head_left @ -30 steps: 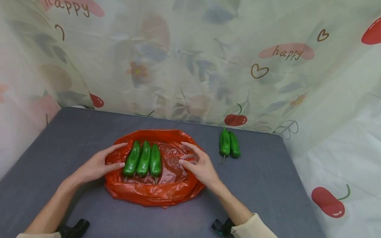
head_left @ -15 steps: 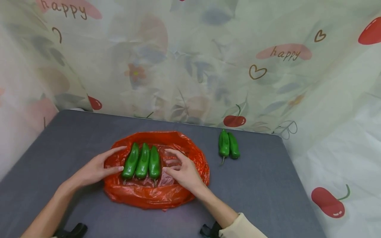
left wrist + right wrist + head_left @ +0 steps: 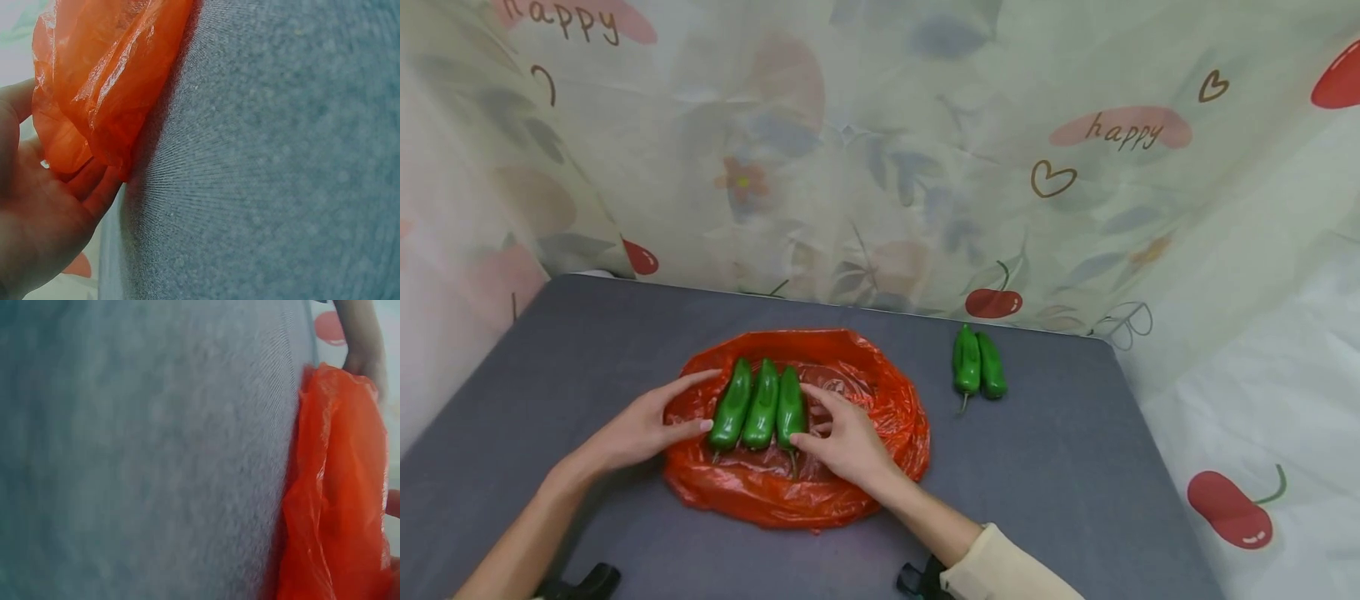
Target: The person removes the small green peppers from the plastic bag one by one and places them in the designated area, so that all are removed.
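Now three green peppers (image 3: 762, 412), long axes running near-to-far, are flanked inside the red bag (image 3: 767, 504) by a spread left hand (image 3: 646, 423), just beside, and a spread right hand (image 3: 847, 440), apparently touching.

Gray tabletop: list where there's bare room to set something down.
Bare: the tabletop right of the red bag and right sleeve, nearer than two green peppers; also the far left corner beyond the left hand. Crowded: inside the bag, three green peppers lie between the left hand and the right hand.
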Demonstrator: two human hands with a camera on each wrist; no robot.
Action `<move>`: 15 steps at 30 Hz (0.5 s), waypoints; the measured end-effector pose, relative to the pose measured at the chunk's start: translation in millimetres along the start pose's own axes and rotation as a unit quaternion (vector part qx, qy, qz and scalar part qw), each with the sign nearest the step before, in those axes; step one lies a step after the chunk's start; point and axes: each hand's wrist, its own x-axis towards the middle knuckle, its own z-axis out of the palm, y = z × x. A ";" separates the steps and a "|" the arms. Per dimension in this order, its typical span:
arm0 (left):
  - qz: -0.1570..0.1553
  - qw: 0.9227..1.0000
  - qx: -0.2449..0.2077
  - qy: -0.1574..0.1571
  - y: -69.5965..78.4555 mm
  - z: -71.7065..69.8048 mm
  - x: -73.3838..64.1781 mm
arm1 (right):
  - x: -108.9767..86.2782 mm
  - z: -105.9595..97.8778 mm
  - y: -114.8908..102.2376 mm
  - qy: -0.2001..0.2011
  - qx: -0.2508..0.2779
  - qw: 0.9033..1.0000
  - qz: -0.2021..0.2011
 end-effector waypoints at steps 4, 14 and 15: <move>0.001 1.000 0.008 0.003 -0.3 0.3 0.4 | 3.2 2.6 -1.6 -0.008 -0.042 0.999 0.001; 0.001 1.000 0.013 0.002 -3.4 2.3 1.6 | 13.3 9.1 1.4 -0.012 -0.130 0.991 -0.007; -0.001 1.000 0.012 0.002 -3.7 2.6 1.6 | 14.3 9.2 1.8 -0.013 -0.138 0.990 -0.011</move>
